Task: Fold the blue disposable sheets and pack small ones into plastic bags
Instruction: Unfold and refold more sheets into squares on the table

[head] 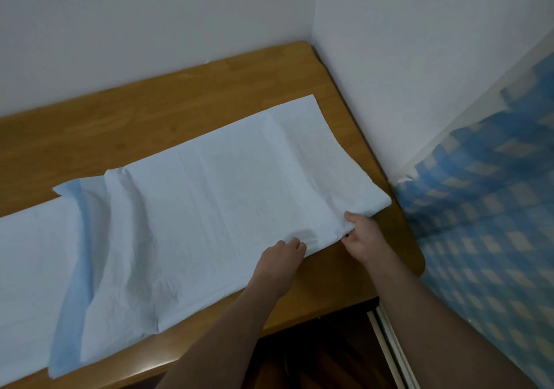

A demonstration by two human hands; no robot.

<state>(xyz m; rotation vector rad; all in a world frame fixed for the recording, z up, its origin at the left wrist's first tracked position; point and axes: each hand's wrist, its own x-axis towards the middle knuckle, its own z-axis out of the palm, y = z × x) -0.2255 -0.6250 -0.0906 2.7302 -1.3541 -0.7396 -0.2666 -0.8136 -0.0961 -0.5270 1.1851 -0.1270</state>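
the big blue sheet [209, 196] lies long across the wooden table [180, 94]. it looks very pale on top, almost white, and it is darker blue where it folds over on my left. there is a bumpy fold there, and the sheet goes on past the left edge of what i can see. the far right end of the sheet lies flat near the corner where the two white walls [150, 13] meet.

both my hands are at the near right corner of the sheet, by the table's front edge. my left hand [278, 264] rests on the sheet's near edge. its fingers are curled together and seem to pinch the edge, but i cannot tell for sure, since the tips are tucked in. my right hand [364, 234] is just beside it, a bit more to the right. its thumb lies on top of the sheet and the other fingers go under, so it is clamped on the corner. the corner is lifted a little off the table there, and the sheet wrinkles between my two hands.

to my right there is a blue and cream checked cloth [485, 208] next to the table. the floor [314, 355] under the table looks dark brown.
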